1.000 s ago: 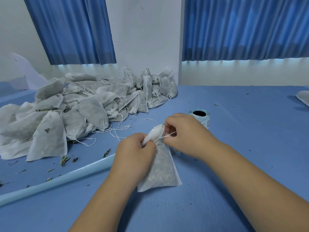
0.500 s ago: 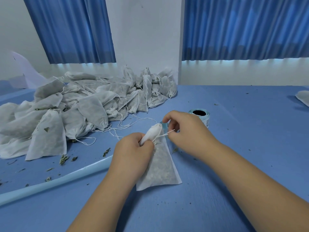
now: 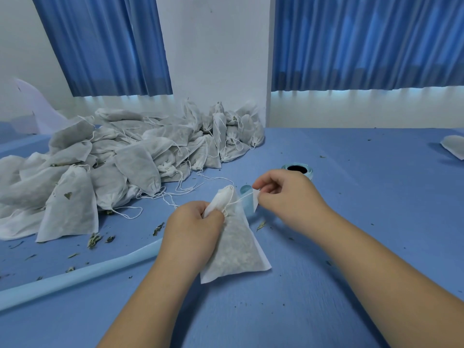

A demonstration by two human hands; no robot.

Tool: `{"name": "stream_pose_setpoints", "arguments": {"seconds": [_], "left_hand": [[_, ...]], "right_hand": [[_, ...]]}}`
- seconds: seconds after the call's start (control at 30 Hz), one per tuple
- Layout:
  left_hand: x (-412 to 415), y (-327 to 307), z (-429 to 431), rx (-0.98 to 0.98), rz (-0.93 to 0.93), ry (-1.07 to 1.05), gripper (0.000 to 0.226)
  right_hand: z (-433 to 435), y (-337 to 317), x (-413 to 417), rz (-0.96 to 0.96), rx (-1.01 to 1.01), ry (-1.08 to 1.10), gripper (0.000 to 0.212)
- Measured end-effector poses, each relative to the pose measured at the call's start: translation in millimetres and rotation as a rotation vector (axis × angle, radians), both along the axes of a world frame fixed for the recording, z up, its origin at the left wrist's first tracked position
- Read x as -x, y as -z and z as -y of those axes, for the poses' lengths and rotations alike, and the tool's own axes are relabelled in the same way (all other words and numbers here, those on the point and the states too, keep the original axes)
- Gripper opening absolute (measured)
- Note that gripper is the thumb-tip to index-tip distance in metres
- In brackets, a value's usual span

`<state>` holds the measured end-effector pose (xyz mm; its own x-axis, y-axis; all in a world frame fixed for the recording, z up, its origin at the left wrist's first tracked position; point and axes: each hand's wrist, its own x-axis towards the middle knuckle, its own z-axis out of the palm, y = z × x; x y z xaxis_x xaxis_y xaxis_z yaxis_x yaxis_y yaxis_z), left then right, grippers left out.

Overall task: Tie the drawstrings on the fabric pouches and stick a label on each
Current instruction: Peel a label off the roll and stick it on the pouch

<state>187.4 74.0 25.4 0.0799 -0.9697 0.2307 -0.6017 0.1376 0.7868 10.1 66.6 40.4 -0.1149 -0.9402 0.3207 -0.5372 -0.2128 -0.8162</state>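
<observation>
White pouch [image 3: 236, 249] lies on blue table [image 3: 364, 222], centre | my left hand [image 3: 193, 229] clamps its gathered neck | my right hand [image 3: 283, 197] pinches the drawstring [image 3: 239, 200], pulled taut to the right | label roll [image 3: 297, 169] just behind right hand | pouch pile [image 3: 113, 167] far-left.

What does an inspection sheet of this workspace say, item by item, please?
Surface: blue table, strewn with dried herb crumbs.
Job's things: filled pouch in hand; pile of pouches at far left; label roll behind the right hand.
Clutter: pale blue strip lying across the table; lone pouch at the right edge.
Grips: left hand grips the pouch neck; right hand pinches its drawstring.
Cables: nothing seen.
Surroundings: white wall, blue curtains.
</observation>
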Motion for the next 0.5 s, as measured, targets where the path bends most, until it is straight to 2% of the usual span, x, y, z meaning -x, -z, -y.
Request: {"name": "stream_pose_setpoints", "arguments": {"seconds": [0.27, 0.5], "left_hand": [[-0.9, 0.2, -0.4, -0.027, -0.020, -0.008, 0.023], [-2.5, 1.8, 1.6, -0.049, -0.067, -0.010, 0.022]], "right_hand": [[-0.4, 0.0, 3.0, 0.024, -0.022, -0.033, 0.032], [0.2, -1.4, 9.8, 0.159, -0.086, -0.040, 0.032]]}}
